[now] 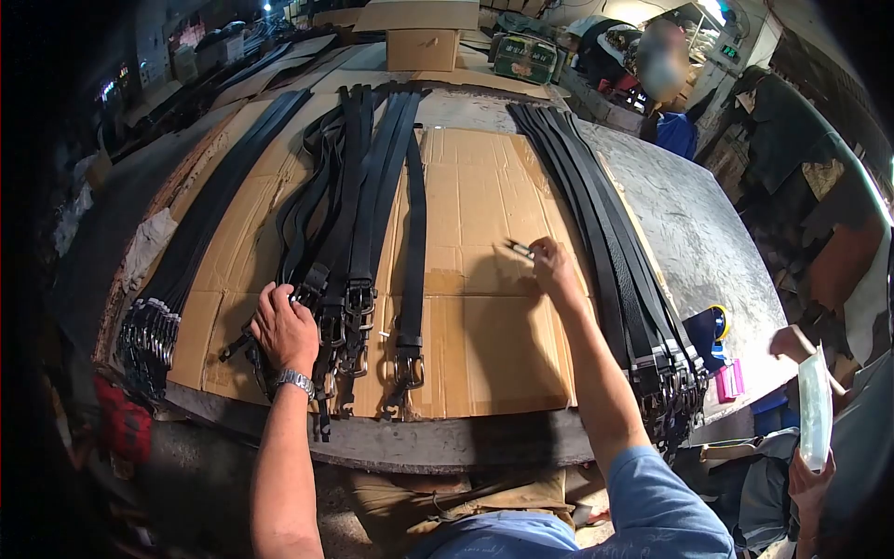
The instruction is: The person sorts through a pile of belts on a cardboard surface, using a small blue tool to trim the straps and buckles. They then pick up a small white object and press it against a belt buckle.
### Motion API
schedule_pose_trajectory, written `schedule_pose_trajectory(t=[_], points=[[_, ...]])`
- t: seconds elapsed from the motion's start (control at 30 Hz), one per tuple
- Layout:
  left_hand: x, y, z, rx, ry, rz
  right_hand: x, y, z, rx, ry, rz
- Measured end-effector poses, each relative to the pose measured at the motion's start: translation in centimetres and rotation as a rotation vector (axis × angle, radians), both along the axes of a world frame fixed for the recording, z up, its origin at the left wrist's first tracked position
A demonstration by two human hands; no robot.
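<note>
My left hand (284, 326) has its fingers curled over a black belt (296, 238) at the buckle end of the middle pile. Beside it, dark metal buckles (359, 303) lie bunched near the table's front edge. A single black belt (415, 242) lies straight to the right of that pile, its buckle (408, 371) toward me. Over the bare cardboard (475, 331), my right hand (556, 267) is closed on a small slim black-and-silver tool (520, 249), which points left; I cannot tell its exact kind.
Belt stacks lie at the left (219, 210) and right (596, 224), with buckles at the front. A tape dispenser (712, 331) and a pink item (730, 380) sit at the right edge. A co-worker's hand (810, 480) holds a pale pack (815, 410). A carton (422, 50) stands behind.
</note>
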State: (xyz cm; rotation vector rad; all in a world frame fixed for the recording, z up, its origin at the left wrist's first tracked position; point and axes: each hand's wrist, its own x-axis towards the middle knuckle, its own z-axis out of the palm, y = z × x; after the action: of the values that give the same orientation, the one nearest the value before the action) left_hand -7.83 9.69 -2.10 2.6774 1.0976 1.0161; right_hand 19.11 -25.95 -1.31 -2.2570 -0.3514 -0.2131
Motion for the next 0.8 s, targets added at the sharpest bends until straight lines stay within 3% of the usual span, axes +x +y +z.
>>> schedule_pose_trajectory(t=[0.07,0.13,0.17,0.3,0.43,0.53,0.63,0.8], points=[[0.0,0.0,-0.1,-0.002,0.01,0.005,2.4,0.1,0.2,0.083,0.022,-0.029],[0.0,0.0,-0.2,0.007,0.007,0.007,4.4,0.1,0.2,-0.009,-0.074,-0.055],[0.0,0.0,-0.1,0.009,0.008,0.01,5.6,0.0,0.4,0.006,0.047,-0.047],[0.0,0.0,-0.1,0.006,0.02,0.014,8.9,0.5,-1.6,-0.023,0.129,-0.071],[0.0,0.1,-0.2,0.018,0.019,0.01,6.5,1.2,0.1,-0.248,-0.078,0.056],[0.0,0.1,-0.3,0.023,0.014,0.009,6.7,1.5,1.3,-0.433,0.027,0.067],[0.0,0.0,0.0,0.001,0.025,0.012,5.1,2.1,3.1,-0.449,0.097,0.037],[0.0,0.1,-0.2,0.022,0.019,0.008,5.3,2.5,3.5,-0.53,0.034,0.027]])
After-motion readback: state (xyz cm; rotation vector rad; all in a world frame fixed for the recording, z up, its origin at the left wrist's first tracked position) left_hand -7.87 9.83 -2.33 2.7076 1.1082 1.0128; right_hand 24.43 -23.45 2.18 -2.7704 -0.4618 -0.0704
